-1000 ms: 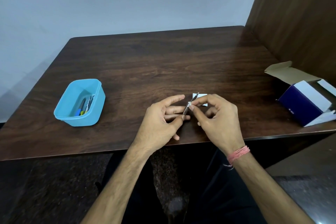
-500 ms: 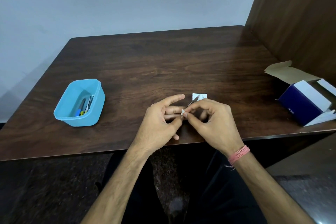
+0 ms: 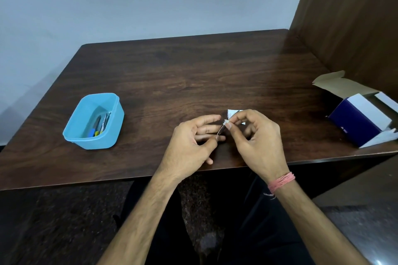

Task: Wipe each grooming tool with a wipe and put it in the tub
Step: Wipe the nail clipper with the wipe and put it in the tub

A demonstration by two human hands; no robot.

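My left hand pinches the lower end of a thin metal tool between thumb and fingertip, just above the table near its front edge. My right hand pinches a small white wipe around the tool's upper part. The tool looks stiff, light and slick, so I judge a firm pinch at the very end keeps it from twisting or slipping while the soft wipe slides along it. A torn white packet lies just behind my fingers. The blue tub, well off to my left, already holds several tools.
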